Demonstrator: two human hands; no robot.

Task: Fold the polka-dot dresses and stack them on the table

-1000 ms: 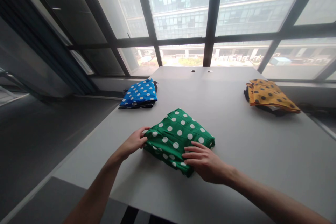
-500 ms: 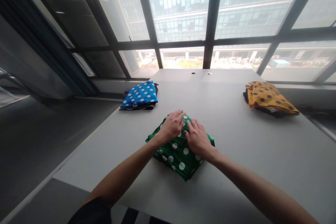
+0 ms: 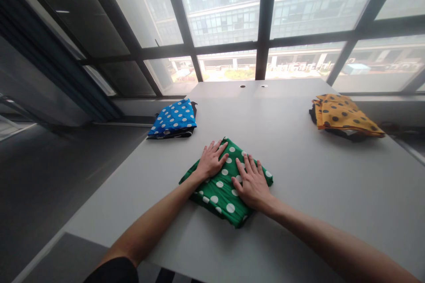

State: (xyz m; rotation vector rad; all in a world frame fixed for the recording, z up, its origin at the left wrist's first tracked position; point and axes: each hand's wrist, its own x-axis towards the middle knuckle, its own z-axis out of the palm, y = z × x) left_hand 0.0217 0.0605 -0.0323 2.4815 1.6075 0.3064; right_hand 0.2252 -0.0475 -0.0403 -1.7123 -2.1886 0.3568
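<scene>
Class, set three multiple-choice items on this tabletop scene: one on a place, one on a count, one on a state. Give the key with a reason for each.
1. Where does the blue cloth lie?
A. at the table's far left
B. under the hands
C. at the table's far right

2. How many dotted cloths show on the table?
A. two
B. three
C. five

3. How do the hands meet the green cloth?
A. they pinch its corners and lift it
B. they hover clear above it
C. they lie flat on top, fingers spread

Key: 1 A, it lies near the left edge, across from the yellow cloth. 2 B, blue, green and yellow. 3 C, the left hand and right hand rest palm down on the folded cloth.
</scene>
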